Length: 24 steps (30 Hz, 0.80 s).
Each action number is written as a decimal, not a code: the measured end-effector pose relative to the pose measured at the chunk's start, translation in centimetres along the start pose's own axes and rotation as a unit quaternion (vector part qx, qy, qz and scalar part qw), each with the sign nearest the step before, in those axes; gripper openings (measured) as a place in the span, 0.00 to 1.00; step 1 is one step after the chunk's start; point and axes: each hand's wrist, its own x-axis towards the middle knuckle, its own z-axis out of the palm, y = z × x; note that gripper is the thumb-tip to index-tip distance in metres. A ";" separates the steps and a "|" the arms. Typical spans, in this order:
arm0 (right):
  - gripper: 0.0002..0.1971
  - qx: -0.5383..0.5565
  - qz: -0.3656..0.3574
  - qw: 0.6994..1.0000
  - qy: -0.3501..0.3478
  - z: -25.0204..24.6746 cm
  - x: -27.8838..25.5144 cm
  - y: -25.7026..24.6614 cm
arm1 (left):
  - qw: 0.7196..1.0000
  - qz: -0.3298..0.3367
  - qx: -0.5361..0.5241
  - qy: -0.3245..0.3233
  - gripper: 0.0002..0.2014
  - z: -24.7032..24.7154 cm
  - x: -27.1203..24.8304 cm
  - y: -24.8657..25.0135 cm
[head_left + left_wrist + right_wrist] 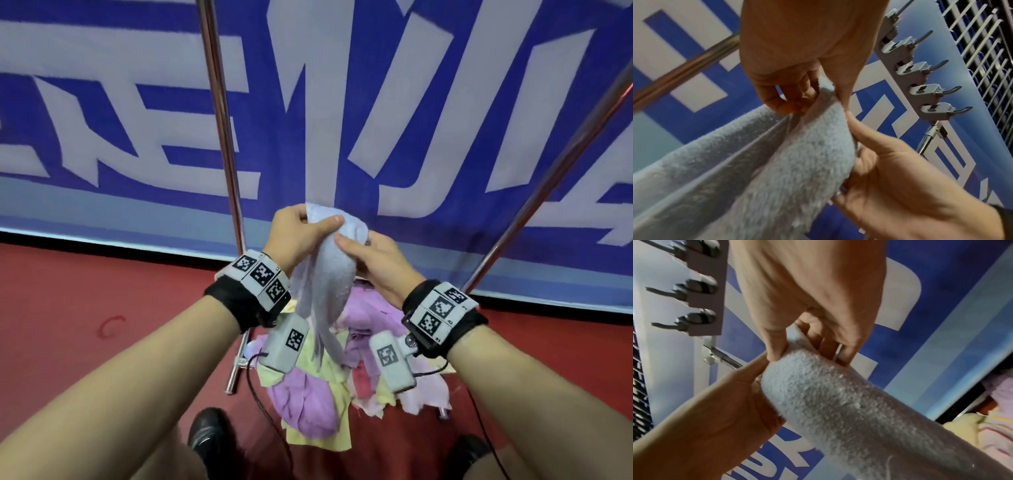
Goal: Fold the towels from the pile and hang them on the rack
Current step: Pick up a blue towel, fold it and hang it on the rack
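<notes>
A pale blue terry towel [323,270] is pinched at its top edge by the left hand [294,236] and the right hand [373,260], above the floor pile of pastel towels [315,397]. It is judged soft, light and limp, best held by its corners.

Both forearms are bare. Each wrist carries a black strap [239,305] topped by grey blocks printed with black-and-white square markers [262,274] — a grey camera pod [286,342] hangs beneath, trailing a thin black cable [260,401]. Black shoes [205,428] below.
</notes>
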 end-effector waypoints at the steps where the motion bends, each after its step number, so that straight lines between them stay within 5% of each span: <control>1: 0.16 0.001 -0.017 1.000 0.004 0.6 -0.1 -1.2 | 1.000 0.014 0.017 0.018 0.12 -0.7 0.0 1.0; 5: 0.17 0.039 -0.052 0.997 -0.045 3.3 0.1 -6.9 | 0.998 0.020 -0.018 0.054 0.14 -3.5 0.1 5.1; 9: 0.23 0.104 0.005 0.985 -0.136 5.7 0.6 -11.9 | 0.998 0.022 -0.035 0.040 0.17 -6.4 0.5 9.1; 14: 0.21 0.115 -0.008 0.987 -0.111 8.1 1.1 -15.6 | 0.997 0.040 -0.063 0.025 0.16 -9.0 0.0 12.9; 20: 0.14 -0.065 -0.116 0.991 -0.008 9.4 0.7 -16.9 | 0.996 0.035 -0.052 0.070 0.16 -9.8 0.9 13.3; 24: 0.20 0.108 -0.067 0.991 -0.035 9.9 0.1 -16.8 | 0.981 0.119 0.027 0.148 0.17 -8.8 2.0 14.4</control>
